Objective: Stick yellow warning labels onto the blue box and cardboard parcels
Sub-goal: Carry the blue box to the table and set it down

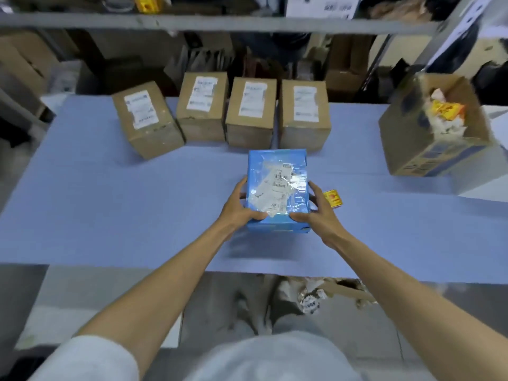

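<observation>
A blue box (277,166) with a taped white shipping slip on top sits mid-table. My left hand (238,206) grips its left side and near corner. My right hand (316,213) grips its right side, thumb on the front top edge. A small stack of yellow warning labels (334,198) lies on the table just right of my right hand. Several cardboard parcels stand in a row behind the box, each with a white slip on top, such as the leftmost one (145,119) and the rightmost one (303,116).
The blue table surface (110,202) stretches wide to the left. An open cardboard carton (428,133) holding yellow and white scraps stands at the far right. Shelving with boxes rises behind the table. A torn carton (330,292) sits on the floor below the front edge.
</observation>
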Demonstrator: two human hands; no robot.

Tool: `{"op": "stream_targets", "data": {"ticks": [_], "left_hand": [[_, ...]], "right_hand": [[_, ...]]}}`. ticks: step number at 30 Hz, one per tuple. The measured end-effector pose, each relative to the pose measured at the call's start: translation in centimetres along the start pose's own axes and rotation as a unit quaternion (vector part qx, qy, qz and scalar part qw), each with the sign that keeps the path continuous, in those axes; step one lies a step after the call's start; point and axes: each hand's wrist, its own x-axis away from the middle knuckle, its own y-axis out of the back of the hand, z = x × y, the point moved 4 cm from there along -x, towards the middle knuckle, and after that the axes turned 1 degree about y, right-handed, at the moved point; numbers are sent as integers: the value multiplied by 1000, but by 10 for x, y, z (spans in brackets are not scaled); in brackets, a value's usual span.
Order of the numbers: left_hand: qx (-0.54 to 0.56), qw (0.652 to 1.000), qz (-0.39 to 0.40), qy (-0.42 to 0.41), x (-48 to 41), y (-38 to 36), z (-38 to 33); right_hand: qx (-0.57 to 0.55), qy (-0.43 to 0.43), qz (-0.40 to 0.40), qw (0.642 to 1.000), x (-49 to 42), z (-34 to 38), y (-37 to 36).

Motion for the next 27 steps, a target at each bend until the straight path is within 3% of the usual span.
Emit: {"op": "stream_targets", "data": {"ticks": [4, 9, 12, 17, 21, 27], "left_hand": [[5, 999, -34, 29, -9, -5, 24], [15, 999, -28, 25, -12, -7, 33], [7, 999, -24, 21, -16, -4, 29], [-2, 998, -55, 26, -32, 12, 25], [-14, 998, -53, 21, -26, 11, 33], [1, 999, -40, 18, -28, 13, 37]], "right_hand": [[12, -2, 25, 1000, -20, -24, -4], [26, 8, -2, 1000, -17, -37, -1], [39, 34, -31, 998, -18, -30, -1], [56, 36, -29, 997, -37, -21, -14], [66, 22, 4, 998, -39, -24, -13], [58, 24, -12, 998, -34, -26, -14]]}}
